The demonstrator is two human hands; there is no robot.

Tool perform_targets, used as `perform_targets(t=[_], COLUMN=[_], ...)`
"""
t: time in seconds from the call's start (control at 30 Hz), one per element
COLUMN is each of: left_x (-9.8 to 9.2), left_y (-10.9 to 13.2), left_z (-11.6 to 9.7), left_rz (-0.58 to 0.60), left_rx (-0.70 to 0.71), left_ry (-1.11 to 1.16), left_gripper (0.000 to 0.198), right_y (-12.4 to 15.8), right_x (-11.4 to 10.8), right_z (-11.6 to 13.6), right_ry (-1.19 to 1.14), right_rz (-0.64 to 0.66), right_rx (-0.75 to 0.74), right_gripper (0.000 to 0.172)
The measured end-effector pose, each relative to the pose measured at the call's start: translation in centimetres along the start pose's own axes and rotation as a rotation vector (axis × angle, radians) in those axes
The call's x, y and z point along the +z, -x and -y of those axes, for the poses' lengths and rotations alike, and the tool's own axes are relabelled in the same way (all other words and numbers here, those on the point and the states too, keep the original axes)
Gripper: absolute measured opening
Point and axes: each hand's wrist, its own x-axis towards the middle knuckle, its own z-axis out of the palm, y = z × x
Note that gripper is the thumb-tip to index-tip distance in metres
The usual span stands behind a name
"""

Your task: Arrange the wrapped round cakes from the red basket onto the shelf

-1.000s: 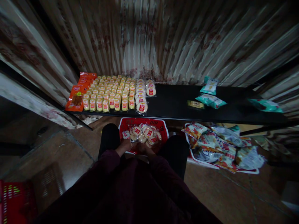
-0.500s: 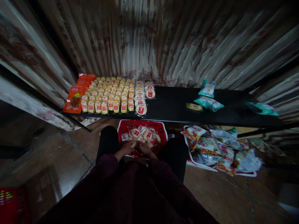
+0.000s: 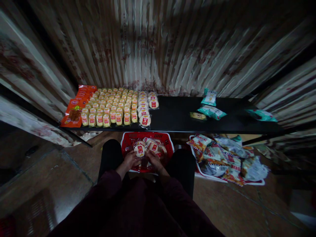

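Observation:
Between my knees is a red basket (image 3: 125, 140) with a white rim, holding several round cakes in clear wrappers with red labels. My left hand (image 3: 130, 160) is closed on the edge of one wrapped round cake (image 3: 140, 150), its label facing up. Close beside it, my right hand (image 3: 154, 159) has its fingers closed at another wrapped round cake (image 3: 153, 147); its fingertips are partly hidden. On the black shelf (image 3: 172, 113) in front, matching round cakes (image 3: 144, 120) stand in overlapping columns, next to rows of yellow wrapped small cakes (image 3: 106, 119).
Orange snack packets (image 3: 74, 113) overlap at the shelf's left end. Toward its right lie green bags (image 3: 212, 112) and a small yellow packet (image 3: 198, 116). A second basket (image 3: 223, 179), full of snack bags, sits on the floor at right. A pleated curtain (image 3: 145, 46) hangs behind.
Both hands have risen from down among the cakes in the basket. My left hand has lifted a wrapped cake, and my right hand has one at its fingers. The camera view has shifted slightly.

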Motion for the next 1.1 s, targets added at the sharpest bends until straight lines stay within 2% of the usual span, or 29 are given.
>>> perform_targets(t=[0.17, 0.27, 0.37, 0.53, 0.63, 0.7, 0.77, 0.83, 0.93, 1.0, 1.1], left_x=[1.6, 2.9, 3.8, 4.2, 4.0, 3.8, 3.6, 3.3, 2.9, 2.8, 2.8], left_y=[1.1, 1.6, 1.8, 1.4, 1.3, 1.4, 1.5, 1.5, 1.3, 1.2, 1.2], left_z=[-1.3, -2.5, -3.5, -4.2, -3.9, -3.6, -3.2, -2.7, -1.8, -1.1, 0.0], left_rz=[0.068, 0.146, 0.189, 0.170, 0.182, 0.212, 0.236, 0.216, 0.085, -0.002, -0.056], left_rx=[-0.046, -0.072, -0.020, 0.078, 0.056, 0.013, -0.020, -0.039, -0.086, -0.119, -0.131], left_ry=[0.061, 0.018, -0.013, -0.016, -0.074, -0.097, -0.071, -0.024, 0.063, 0.109, 0.132], left_gripper=[0.014, 0.016, 0.019, 0.030, 0.031, 0.032, 0.031, 0.030, 0.029, 0.025, 0.021], right_y=[0.0, 0.1, 0.3, 0.2, -0.2, -0.4, -0.6, -0.6, -0.3, 0.1, 0.5], right_x=[-0.2, -0.7, -1.5, -2.8, -3.3, -3.3, -3.0, -2.5, -1.7, -1.4, -1.3], right_z=[1.4, 3.0, 4.8, 7.0, 7.8, 8.1, 7.9, 7.2, 5.3, 3.8, 1.9], right_ry=[-0.113, -0.152, -0.135, 0.017, 0.119, 0.174, 0.186, 0.134, -0.018, -0.090, -0.119], right_rz=[-0.022, -0.043, -0.030, 0.086, 0.213, 0.244, 0.202, 0.094, -0.040, -0.045, 0.003], right_rx=[0.001, -0.051, -0.093, -0.093, -0.096, -0.106, -0.102, -0.089, -0.020, 0.058, 0.099], right_gripper=[0.059, 0.053, 0.044, 0.037, 0.035, 0.034, 0.033, 0.034, 0.039, 0.042, 0.046])
